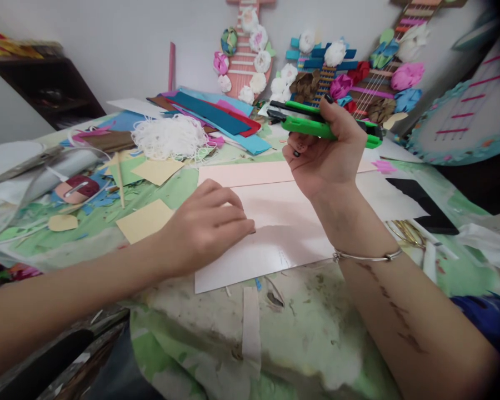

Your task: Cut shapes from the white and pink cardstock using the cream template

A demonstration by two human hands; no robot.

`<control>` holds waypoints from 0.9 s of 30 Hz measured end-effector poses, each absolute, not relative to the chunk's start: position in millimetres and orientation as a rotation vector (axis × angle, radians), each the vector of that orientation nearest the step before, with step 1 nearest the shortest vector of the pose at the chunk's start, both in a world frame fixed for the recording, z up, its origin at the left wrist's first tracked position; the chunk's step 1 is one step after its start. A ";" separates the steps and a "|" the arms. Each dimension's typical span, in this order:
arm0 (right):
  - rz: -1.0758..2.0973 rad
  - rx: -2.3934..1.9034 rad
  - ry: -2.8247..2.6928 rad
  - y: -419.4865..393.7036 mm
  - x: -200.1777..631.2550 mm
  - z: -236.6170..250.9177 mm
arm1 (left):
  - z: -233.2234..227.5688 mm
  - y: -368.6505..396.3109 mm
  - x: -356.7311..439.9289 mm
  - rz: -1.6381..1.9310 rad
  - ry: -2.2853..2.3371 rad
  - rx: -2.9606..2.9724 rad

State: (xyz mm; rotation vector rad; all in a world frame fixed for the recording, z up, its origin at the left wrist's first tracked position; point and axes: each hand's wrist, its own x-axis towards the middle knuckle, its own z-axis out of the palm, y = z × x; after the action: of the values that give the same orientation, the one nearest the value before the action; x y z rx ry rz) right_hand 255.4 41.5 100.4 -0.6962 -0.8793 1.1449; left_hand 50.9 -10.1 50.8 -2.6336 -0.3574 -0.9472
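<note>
My left hand [210, 222] rests palm down on a pale pink sheet of paper [275, 222] that lies flat on the table, fingers curled and pressing its left part. My right hand [323, 153] is raised above the far edge of the sheet and grips a green and black utility knife [316, 126], held level with its tip pointing left. A silver bangle circles my right wrist. A folded strip of the same pink paper [245, 173] lies just beyond the sheet.
Yellow paper pieces [144, 219] lie left of the sheet. A tangle of white string [170, 136] and coloured foam strips [216, 114] sit farther back. Paper-flower guitar crafts [250, 55] lean on the wall. Gold scissors [406, 233] and a black sheet [425, 203] lie right.
</note>
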 end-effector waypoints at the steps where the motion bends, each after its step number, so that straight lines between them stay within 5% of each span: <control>1: 1.142 -0.707 -0.874 41.9 255.1 100.3 | 45.8 -14.7 51.1 -0.933 -0.311 -2.583; 15: 1.384 -0.710 -0.691 55.5 236.1 43.8 | 25.9 -33.8 53.0 -0.905 -0.212 -2.492; 27: 0.997 -0.660 -0.928 43.1 267.5 104.0 | 75.0 11.9 46.3 -1.001 -0.448 -2.516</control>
State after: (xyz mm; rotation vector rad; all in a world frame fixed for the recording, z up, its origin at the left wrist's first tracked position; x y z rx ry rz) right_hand 267.5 43.1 104.0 -0.6602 -0.9283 0.9968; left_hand 46.3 11.9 75.0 -2.5161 -0.4477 -1.0011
